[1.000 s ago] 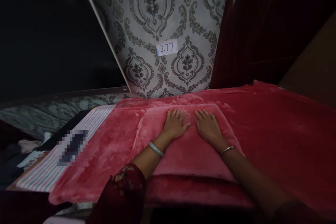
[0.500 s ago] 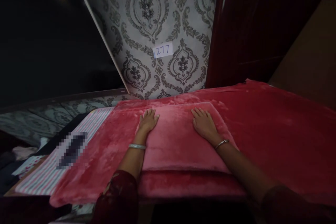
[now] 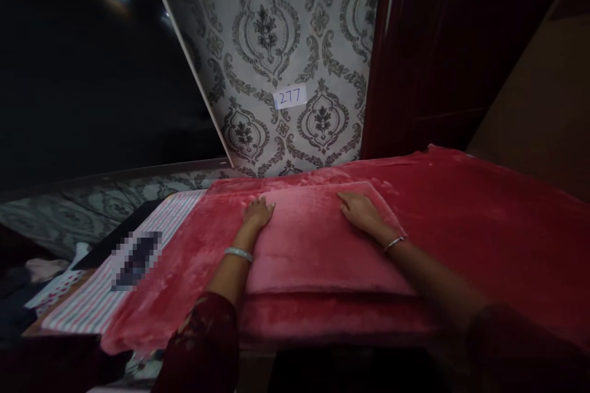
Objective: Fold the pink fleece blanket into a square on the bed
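A pink plush blanket (image 3: 304,239) lies folded into a neat panel, its pale side up, on a larger spread of red plush fabric (image 3: 461,221). My left hand (image 3: 259,212) rests on the panel's left edge with its fingers spread, and a pale bangle circles that wrist. On the right part of the panel, near its far edge, my right hand (image 3: 362,212) has its fingers curled in against the plush, the index finger straighter than the others. A thin silver bracelet is on the right wrist.
A striped cloth (image 3: 83,307) shows at the left, with a blurred dark object (image 3: 138,261) on it. Behind stand a large black screen (image 3: 101,73), a patterned wall with a paper label (image 3: 290,96) reading 277, and a dark red door panel (image 3: 428,61).
My right hand has gone from lying flat with fingers apart to curled fingers. My left hand remains at the left edge. The camera view has shifted slightly.
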`<state>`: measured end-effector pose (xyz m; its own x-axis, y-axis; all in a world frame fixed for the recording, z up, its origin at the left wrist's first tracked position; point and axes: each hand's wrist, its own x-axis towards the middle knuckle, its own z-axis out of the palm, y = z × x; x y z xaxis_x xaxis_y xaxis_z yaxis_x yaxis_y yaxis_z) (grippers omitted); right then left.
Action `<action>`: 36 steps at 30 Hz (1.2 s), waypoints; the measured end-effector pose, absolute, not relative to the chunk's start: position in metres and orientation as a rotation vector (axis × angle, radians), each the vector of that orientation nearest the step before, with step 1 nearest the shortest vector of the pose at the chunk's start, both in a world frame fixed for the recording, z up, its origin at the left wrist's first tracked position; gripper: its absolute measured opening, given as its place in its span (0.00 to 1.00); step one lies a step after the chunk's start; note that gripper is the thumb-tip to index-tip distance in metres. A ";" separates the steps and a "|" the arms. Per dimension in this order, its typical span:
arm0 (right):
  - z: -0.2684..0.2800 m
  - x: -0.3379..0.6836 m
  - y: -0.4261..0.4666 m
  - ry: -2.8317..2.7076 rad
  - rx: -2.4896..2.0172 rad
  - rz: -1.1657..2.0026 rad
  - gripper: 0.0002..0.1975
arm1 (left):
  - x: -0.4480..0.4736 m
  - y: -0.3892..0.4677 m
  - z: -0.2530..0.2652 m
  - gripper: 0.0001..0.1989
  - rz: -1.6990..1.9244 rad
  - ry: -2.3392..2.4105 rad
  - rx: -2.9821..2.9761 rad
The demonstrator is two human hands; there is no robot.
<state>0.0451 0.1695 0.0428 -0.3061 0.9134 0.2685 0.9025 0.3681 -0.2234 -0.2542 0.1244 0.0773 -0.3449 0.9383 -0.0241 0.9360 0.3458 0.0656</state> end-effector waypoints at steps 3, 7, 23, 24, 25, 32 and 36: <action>0.066 0.051 0.188 -2.219 -1.644 0.083 0.24 | -0.236 0.133 0.093 0.32 0.086 2.571 1.791; 0.077 0.045 0.203 -2.124 -1.744 0.052 0.25 | -0.180 0.154 0.103 0.31 0.111 2.234 2.197; 0.027 0.034 0.200 -2.092 -1.713 -0.147 0.22 | -0.177 0.170 0.062 0.31 0.042 2.018 2.382; 0.026 0.034 0.200 -2.094 -1.704 -0.154 0.22 | -0.190 0.169 0.066 0.31 0.026 2.074 2.316; 0.026 0.034 0.200 -2.095 -1.698 -0.158 0.22 | -0.203 0.167 0.068 0.30 0.020 2.126 2.255; 0.031 0.035 0.198 -2.090 -1.750 -0.084 0.23 | -0.263 0.140 0.079 0.28 0.040 2.359 2.015; 0.042 0.036 0.197 -2.119 -1.798 0.027 0.23 | -0.250 0.132 0.096 0.29 0.065 2.489 1.949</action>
<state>0.0360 0.1973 0.0419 -0.1251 0.9579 0.2585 0.9510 0.1900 -0.2440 -0.2500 0.1323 0.0964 -0.2402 0.9699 0.0413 0.9707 0.2395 0.0201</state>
